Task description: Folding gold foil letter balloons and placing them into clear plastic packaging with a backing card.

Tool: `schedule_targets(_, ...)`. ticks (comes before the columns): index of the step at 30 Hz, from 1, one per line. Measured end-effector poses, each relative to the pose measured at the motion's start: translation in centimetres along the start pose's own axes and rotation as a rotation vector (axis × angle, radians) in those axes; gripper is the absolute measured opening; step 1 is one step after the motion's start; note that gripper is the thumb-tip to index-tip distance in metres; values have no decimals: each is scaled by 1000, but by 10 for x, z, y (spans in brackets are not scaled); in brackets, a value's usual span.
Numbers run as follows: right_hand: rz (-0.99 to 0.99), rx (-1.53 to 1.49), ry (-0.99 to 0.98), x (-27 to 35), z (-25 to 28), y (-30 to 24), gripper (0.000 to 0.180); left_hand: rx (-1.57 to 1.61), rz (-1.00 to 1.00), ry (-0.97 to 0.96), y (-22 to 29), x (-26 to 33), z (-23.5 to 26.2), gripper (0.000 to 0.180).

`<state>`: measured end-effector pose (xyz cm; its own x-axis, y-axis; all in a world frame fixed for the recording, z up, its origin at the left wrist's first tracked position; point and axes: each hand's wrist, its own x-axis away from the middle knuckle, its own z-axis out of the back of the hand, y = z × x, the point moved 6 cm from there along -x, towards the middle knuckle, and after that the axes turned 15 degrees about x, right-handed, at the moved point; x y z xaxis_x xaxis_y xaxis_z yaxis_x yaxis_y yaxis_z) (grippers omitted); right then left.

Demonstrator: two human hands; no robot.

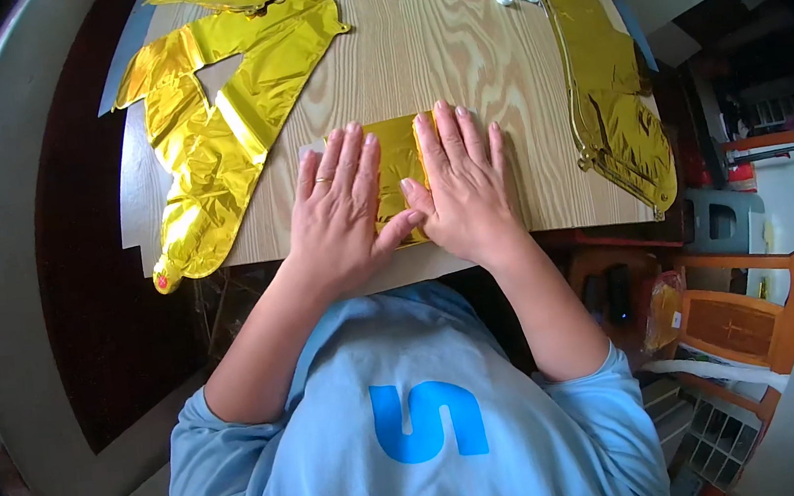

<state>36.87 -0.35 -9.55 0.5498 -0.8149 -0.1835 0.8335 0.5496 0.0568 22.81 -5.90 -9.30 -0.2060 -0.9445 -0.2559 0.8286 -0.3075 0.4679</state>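
Head view: shiny, creased gold foil rectangle (397, 154) under left hand (341, 211) and right hand (465, 186), both flat, thumbs wide.

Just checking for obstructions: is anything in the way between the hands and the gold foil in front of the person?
Nothing visible is. The bare left hand and right hand appear to rest flat on the gold foil, though their undersides are hidden. The left foil piece and right foil piece lie off to the sides.

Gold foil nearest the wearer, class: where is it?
In the head view, the gold foil lies centrally at the table's near side, partly under the left hand and right hand.
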Motion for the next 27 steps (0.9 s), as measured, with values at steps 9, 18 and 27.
schedule_targets(9,-6,0,8,0,-1,0,75,-53,-24,-218,-14,5,28,104)
schedule_targets(18,4,27,-39,-1,1,0,76,151,-201,-335,-9,-40,12,119)
schedule_targets(27,11,49,-4,0,0,0,76,171,-206,-489,-31,-34,24,130)
